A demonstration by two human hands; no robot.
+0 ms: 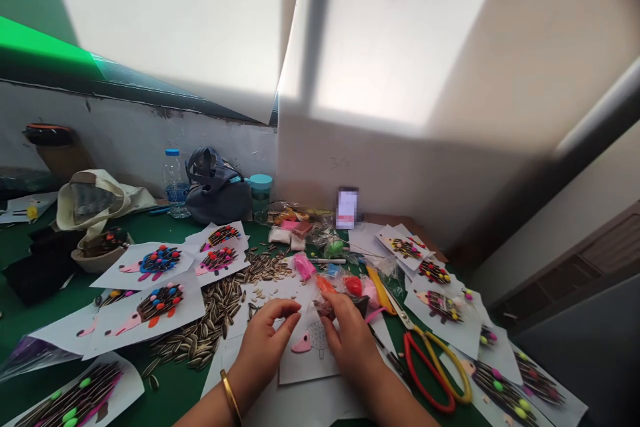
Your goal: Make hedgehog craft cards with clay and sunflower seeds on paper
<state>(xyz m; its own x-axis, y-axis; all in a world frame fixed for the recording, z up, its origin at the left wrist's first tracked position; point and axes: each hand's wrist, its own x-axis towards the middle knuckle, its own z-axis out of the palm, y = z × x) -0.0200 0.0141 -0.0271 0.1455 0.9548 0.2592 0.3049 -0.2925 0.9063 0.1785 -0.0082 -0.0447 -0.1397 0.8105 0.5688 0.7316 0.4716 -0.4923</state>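
Over a paper hedgehog outline (311, 352), you are holding your left hand (267, 335) curled, its grip impossible to tell, while your right hand (350, 339) is pinching a small plastic-wrapped lump (325, 309).

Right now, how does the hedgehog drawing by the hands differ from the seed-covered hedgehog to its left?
The hedgehog drawing has a bare outlined body; the seed-covered hedgehog has striped sunflower seeds. The seed-covered hedgehog carries coloured balls; the drawing has none. Both have pink snouts.
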